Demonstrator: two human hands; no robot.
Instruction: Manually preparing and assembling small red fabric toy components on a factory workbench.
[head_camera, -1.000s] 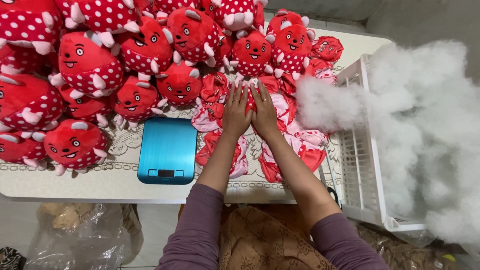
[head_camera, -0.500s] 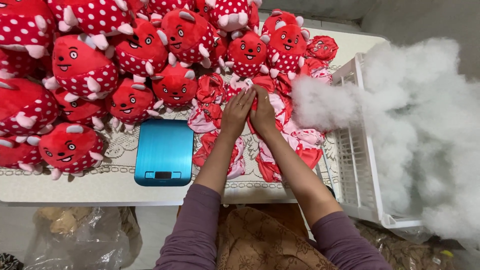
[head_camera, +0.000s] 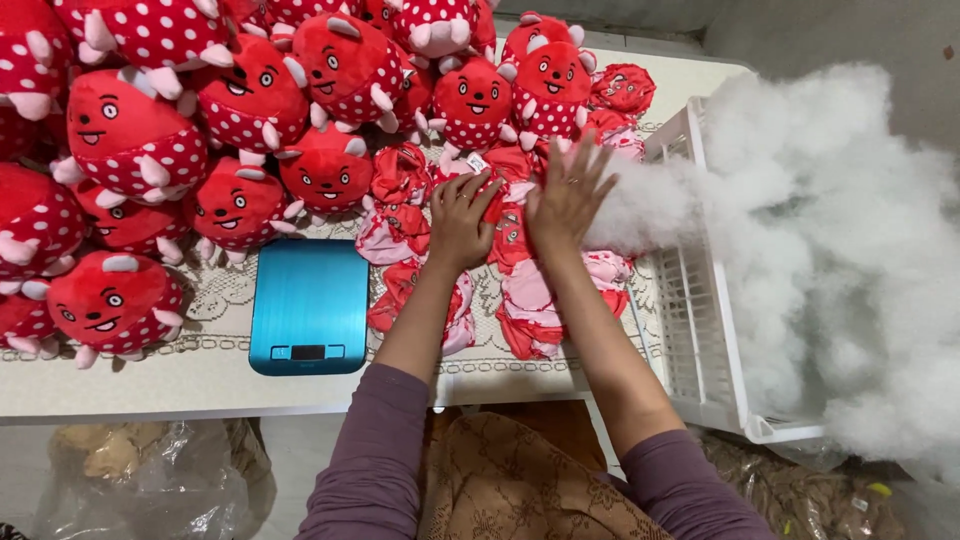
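From the head view, my left hand (head_camera: 462, 222) presses fingers-down on the flat red unstuffed toy skins (head_camera: 500, 235), just right of the blue scale (head_camera: 309, 305) on the worktop (head_camera: 150, 385). My right hand (head_camera: 568, 198) hovers beside it, fingers spread, its grip apart, near the white stuffing (head_camera: 820, 230).

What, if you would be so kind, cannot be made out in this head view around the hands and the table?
- Left hand: its palm faces down onto the flat red toy skins; whether it grips one is hidden.
- Right hand: blurred, so any contact is unclear.
- White basket: the white stuffing hides its inside.
- Stuffed red toys: cut off by the top and left edges.
- Blue scale: its display is too small to read.
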